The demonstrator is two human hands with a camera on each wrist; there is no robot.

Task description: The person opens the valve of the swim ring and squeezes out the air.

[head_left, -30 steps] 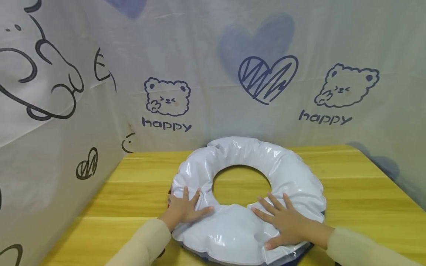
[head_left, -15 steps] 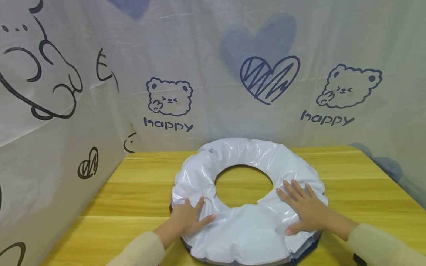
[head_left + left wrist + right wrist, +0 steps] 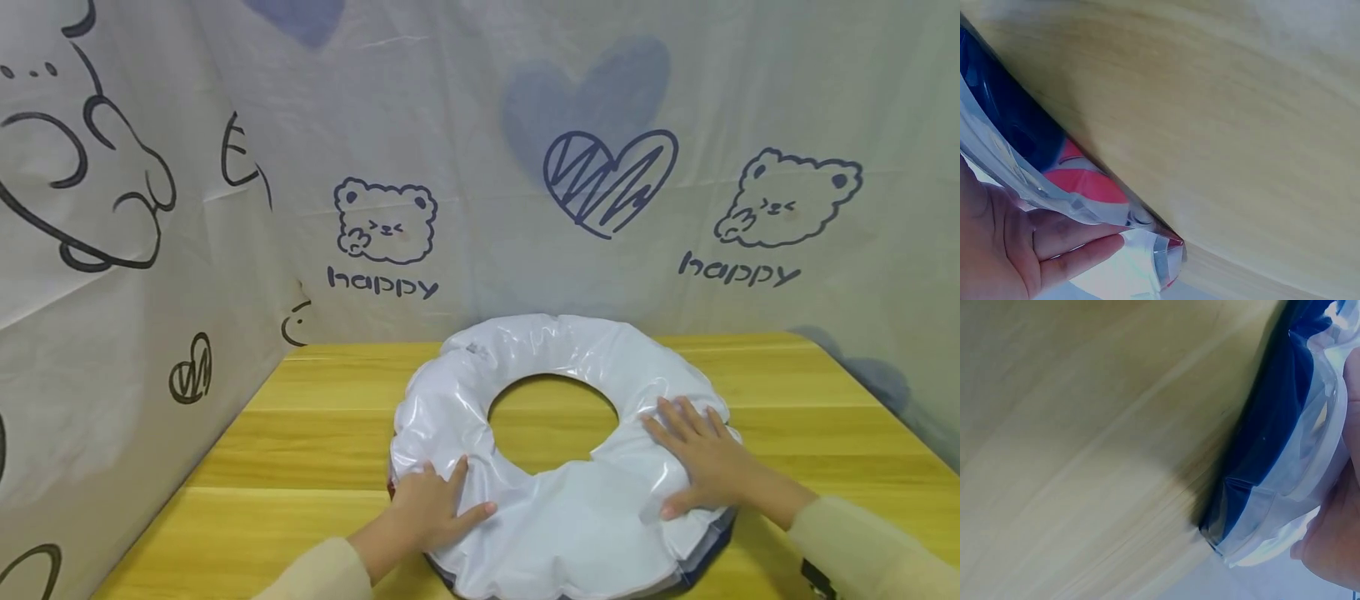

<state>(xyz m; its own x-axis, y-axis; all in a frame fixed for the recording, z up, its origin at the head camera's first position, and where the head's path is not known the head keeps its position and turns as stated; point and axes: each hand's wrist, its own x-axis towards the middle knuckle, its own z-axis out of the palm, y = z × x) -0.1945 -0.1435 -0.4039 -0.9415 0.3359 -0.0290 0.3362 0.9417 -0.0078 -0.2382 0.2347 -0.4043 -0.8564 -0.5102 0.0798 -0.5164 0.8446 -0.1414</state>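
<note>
A white inflatable swim ring (image 3: pixel 555 533) lies flat on the table, wrinkled and partly puffed up. Its underside shows dark blue and red patches in the left wrist view, and dark blue (image 3: pixel 1272 419) in the right wrist view. On the ring's near left part rests my left hand (image 3: pixel 431 508), fingers spread and thumb pointing inward. My right hand (image 3: pixel 705 462) presses on the ring's right side with its fingers extended. Neither hand curls round the ring. A small grey mark (image 3: pixel 476 349) shows at the ring's upper left.
The yellow wood-grain table (image 3: pixel 315 433) extends on both sides of the ring. Behind it hangs a pale cloth (image 3: pixel 480 242) printed with bears, hearts and lettering, and the cloth continues down the left side. A small dark object (image 3: pixel 817 577) shows beneath the right sleeve.
My right hand has slid to the right and outward along the ring. The left hand has come slightly nearer to me. The ring has shifted a little and its wrinkles have changed.
</note>
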